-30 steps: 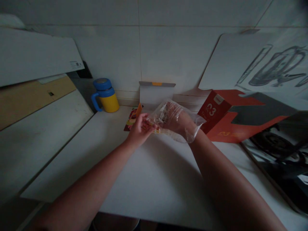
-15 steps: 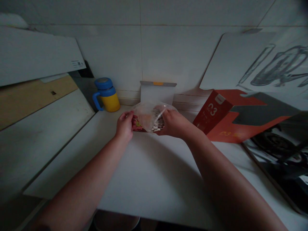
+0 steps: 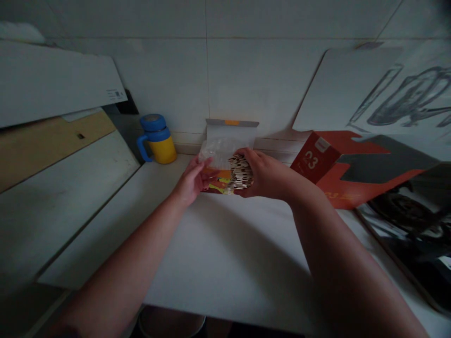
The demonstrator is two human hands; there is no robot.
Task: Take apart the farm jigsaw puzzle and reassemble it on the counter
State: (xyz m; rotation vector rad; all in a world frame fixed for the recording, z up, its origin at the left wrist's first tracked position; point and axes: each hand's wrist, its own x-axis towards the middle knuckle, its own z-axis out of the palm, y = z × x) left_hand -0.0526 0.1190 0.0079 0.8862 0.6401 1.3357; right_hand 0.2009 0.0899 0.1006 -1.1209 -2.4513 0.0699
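Observation:
My right hand [image 3: 268,176] is closed around a bundle of thin pale sticks [image 3: 240,172], their ends facing left. My left hand [image 3: 192,179] pinches the edge of a crumpled clear plastic bag [image 3: 214,151] just left of the bundle. Both hands hover over the far part of the white counter [image 3: 218,253]. A red and yellow printed packet [image 3: 219,183] lies flat on the counter under the hands, partly hidden by them.
A blue and yellow lidded mug [image 3: 158,139] stands at the back left. An open white box [image 3: 230,136] leans on the tiled wall. A red carton [image 3: 338,164] lies to the right, with a dark stove top [image 3: 405,220] beyond it.
My right hand was inside the clear bag; it has come out holding the bundle of sticks. The bag has moved up and left in my left hand.

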